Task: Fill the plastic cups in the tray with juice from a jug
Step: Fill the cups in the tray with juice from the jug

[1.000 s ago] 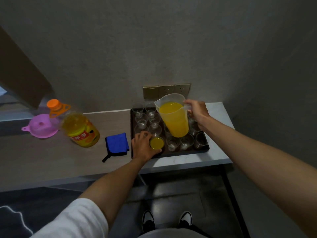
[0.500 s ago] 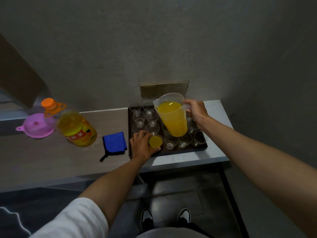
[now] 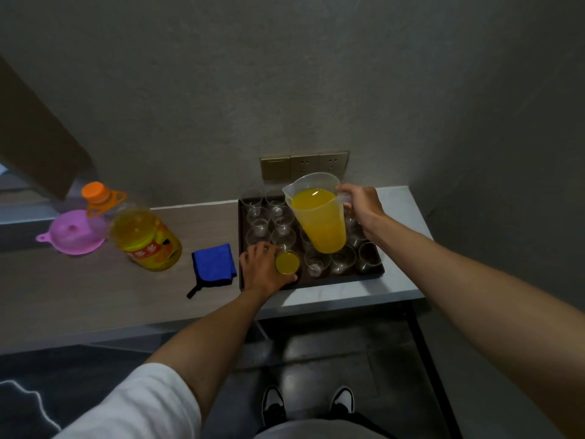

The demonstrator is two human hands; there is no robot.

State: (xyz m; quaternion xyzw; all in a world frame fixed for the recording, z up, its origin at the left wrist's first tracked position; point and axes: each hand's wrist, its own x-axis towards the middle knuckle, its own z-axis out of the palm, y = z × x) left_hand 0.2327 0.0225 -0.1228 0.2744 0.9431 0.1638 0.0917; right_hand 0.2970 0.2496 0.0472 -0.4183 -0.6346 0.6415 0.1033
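A dark tray (image 3: 345, 278) on the table holds several clear plastic cups (image 3: 316, 260). One cup (image 3: 287, 263) in the front row is full of orange juice, and my left hand (image 3: 262, 269) curls round it at the tray's front left. My right hand (image 3: 361, 206) grips the handle of a clear plastic jug (image 3: 319, 213) that is mostly full of juice. The jug hangs nearly upright above the middle of the tray, spout to the left, and hides some cups behind it.
Left of the tray lie a folded blue cloth (image 3: 213, 265), a large juice bottle (image 3: 144, 237) with an orange cap, and a pink funnel (image 3: 74, 232). Wall sockets (image 3: 304, 164) sit just behind the tray. The table's front edge (image 3: 316, 307) is close to the tray.
The jug has stayed nearly upright over the tray and my left hand has kept its hold on the full cup. Only the camera view has shifted slightly.
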